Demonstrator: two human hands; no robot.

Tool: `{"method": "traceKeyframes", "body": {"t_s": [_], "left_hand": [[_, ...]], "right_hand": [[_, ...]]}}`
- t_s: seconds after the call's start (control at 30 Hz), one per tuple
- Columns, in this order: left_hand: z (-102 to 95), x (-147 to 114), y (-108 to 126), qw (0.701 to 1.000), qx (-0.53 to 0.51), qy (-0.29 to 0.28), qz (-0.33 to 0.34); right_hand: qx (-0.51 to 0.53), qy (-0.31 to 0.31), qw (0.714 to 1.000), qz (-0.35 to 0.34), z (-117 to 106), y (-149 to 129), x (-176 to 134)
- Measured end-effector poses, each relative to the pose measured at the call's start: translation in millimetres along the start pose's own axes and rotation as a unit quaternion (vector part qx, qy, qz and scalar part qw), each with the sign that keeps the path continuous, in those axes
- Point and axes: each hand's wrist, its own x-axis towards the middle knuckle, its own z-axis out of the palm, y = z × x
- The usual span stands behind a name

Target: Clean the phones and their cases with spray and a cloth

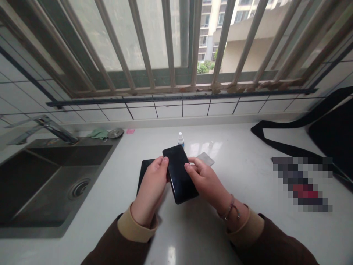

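A black smartphone (180,176) is held up over the counter, tilted, with its dark screen towards me. My left hand (153,184) grips its left edge, thumb on the front and the other fingers behind it. On the opposite edge, my right hand (205,175) closes in the same way, its thumb on the screen side. Partly hidden behind my left hand lies a flat black object (143,171). Just beyond the phone stands a small white bottle (180,139). A grey folded cloth or packet (206,158) lies behind my right hand.
A sink (91,156) with a faucet (55,129) is at the left. Near it are a green cloth (98,134), a metal drain cover (116,133) and a pink piece (130,131). A black bag with a strap (281,143) lies at the right, by a blurred patch. Window bars rise behind.
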Motion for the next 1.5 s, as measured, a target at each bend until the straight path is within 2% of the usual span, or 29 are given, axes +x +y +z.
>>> {"method": "traceKeyframes", "body": {"t_s": [0.07, 0.1, 0.17, 0.23, 0.33, 0.37, 0.43, 0.57, 0.73, 0.83, 0.93, 1.07, 1.17, 1.27, 1.4, 1.5], "left_hand": [[-2.5, -1.1, 1.0, 0.989, 0.143, -0.015, 0.044], [-3.8, -2.0, 2.8, 0.972, 0.224, -0.004, 0.073], [-6.5, -4.4, 8.1, 0.916, 0.378, 0.04, 0.126], [-9.7, -6.6, 13.5, 0.838, 0.514, 0.096, 0.158], [-14.9, -8.2, 18.0, 0.714, 0.674, 0.138, 0.131], [-16.5, -8.4, 18.2, 0.69, 0.703, 0.136, 0.105], [-18.5, -8.3, 17.4, 0.673, 0.729, 0.115, 0.05], [-19.0, -6.9, 15.1, 0.674, 0.735, 0.079, -0.009], [-19.8, -3.7, 16.6, 0.665, 0.744, 0.072, 0.003], [-20.3, -2.0, 17.4, 0.673, 0.736, 0.07, 0.031], [-18.4, -1.2, 16.8, 0.71, 0.697, 0.064, 0.074], [-11.5, -3.5, 15.3, 0.808, 0.572, 0.04, 0.138], [-5.7, -7.8, 13.4, 0.852, 0.497, 0.005, 0.167], [-1.9, -11.7, 10.2, 0.865, 0.463, -0.023, 0.195], [-1.2, -13.6, 7.4, 0.859, 0.448, -0.016, 0.246], [-2.1, -13.5, 6.7, 0.845, 0.447, -0.004, 0.294]], "right_hand": [[-0.024, -0.003, 1.0, 0.011, 1.0, -1.0, -0.1], [-0.031, -0.003, 0.999, 0.015, 1.3, -0.8, 0.0], [-0.031, 0.003, 0.999, 0.025, 1.6, 0.9, 0.7], [-0.043, 0.016, 0.998, 0.041, 1.3, 3.9, 2.2], [-0.088, 0.036, 0.994, 0.06, 0.7, 8.2, 4.7], [-0.097, 0.04, 0.992, 0.063, 0.6, 8.9, 5.2], [-0.105, 0.041, 0.991, 0.069, 0.3, 9.2, 5.4], [-0.128, 0.02, 0.989, 0.076, 0.1, 7.8, 4.4], [-0.17, 0.009, 0.983, 0.071, 1.7, 11.8, 3.5], [-0.233, 0.029, 0.971, 0.053, 2.7, 15.3, 2.5], [-0.323, 0.044, 0.945, 0.038, 3.4, 15.9, 1.3], [-0.396, 0.039, 0.916, 0.047, 3.5, 12.5, 0.3], [-0.419, 0.021, 0.905, 0.061, 2.9, 10.8, -0.2], [-0.423, 0.003, 0.903, 0.071, 2.1, 10.3, -0.9], [-0.411, 0.025, 0.909, 0.062, 0.9, 5.4, -1.9], [-0.344, 0.054, 0.937, 0.011, -1.1, -2.0, -2.1]]}}
